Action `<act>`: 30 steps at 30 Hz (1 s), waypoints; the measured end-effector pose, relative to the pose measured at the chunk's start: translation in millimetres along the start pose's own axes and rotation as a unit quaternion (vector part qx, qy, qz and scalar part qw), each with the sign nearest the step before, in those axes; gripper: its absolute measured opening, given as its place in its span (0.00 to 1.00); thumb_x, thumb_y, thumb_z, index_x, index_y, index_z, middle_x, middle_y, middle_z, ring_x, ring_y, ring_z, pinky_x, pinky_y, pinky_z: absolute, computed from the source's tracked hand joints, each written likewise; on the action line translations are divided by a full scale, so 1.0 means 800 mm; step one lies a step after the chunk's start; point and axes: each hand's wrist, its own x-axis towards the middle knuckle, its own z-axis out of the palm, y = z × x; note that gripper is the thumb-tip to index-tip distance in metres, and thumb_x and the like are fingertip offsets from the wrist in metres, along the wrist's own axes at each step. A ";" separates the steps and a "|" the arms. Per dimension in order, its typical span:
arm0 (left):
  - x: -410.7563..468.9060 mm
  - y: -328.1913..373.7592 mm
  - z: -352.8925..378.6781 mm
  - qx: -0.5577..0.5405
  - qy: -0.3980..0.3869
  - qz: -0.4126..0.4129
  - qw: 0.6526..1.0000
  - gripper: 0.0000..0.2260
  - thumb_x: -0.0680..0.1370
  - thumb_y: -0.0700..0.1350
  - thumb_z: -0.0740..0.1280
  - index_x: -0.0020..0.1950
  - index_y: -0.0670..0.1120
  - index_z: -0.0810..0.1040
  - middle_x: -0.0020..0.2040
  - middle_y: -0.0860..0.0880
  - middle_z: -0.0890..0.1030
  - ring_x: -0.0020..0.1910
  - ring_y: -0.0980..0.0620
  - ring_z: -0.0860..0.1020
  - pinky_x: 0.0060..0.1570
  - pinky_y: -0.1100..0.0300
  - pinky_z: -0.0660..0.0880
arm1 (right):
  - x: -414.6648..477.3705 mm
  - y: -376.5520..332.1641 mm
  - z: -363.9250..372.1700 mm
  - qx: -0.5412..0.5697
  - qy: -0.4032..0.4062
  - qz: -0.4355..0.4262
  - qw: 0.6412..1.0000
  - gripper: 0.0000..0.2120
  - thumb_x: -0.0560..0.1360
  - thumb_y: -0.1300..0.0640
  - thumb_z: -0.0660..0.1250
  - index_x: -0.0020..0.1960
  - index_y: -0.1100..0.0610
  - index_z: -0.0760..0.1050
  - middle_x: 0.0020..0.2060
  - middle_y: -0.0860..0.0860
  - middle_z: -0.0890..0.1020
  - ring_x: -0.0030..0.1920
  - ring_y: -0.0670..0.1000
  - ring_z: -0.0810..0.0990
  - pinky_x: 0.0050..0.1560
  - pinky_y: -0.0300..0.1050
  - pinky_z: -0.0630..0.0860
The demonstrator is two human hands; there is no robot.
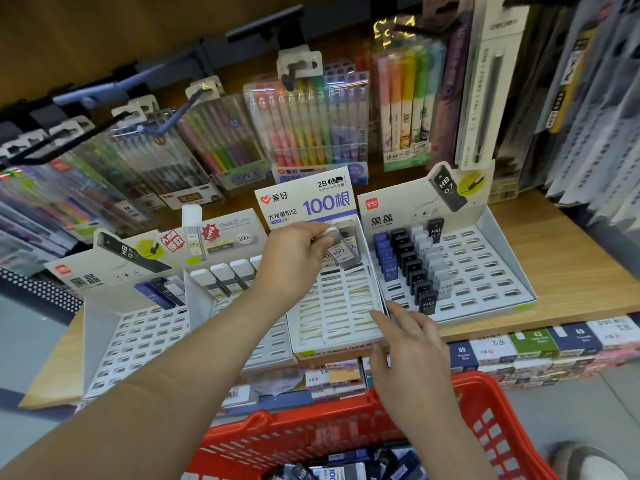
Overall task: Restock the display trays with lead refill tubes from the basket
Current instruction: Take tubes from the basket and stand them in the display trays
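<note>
Lead refill tube: clear case, dark leads, blue-printed label, tilted. Left hand pinches its top. Right hand lower, fingers loosely spread.

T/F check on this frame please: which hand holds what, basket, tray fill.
1. The left hand pinches a lead refill tube at the back of the middle tray. True.
2. The right hand grips a tube. False: its fingers are straight and hold nothing, by that tray's front right corner.
3. The red basket is empty. False: tubes lie in it.
4. The right tray has tubes only in its left columns. True.
5. The middle tray is fully stocked. False: most of its slots are empty.
</note>
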 end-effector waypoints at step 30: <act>0.010 0.006 0.019 0.146 0.080 0.131 0.977 0.12 0.72 0.33 0.69 0.55 0.41 0.79 0.52 0.44 0.77 0.48 0.42 0.77 0.44 0.50 0.77 | -0.020 0.013 -0.019 0.105 -0.017 -0.049 0.993 0.28 0.78 0.62 0.63 0.75 0.43 0.65 0.74 0.43 0.63 0.72 0.42 0.58 0.73 0.42 0.60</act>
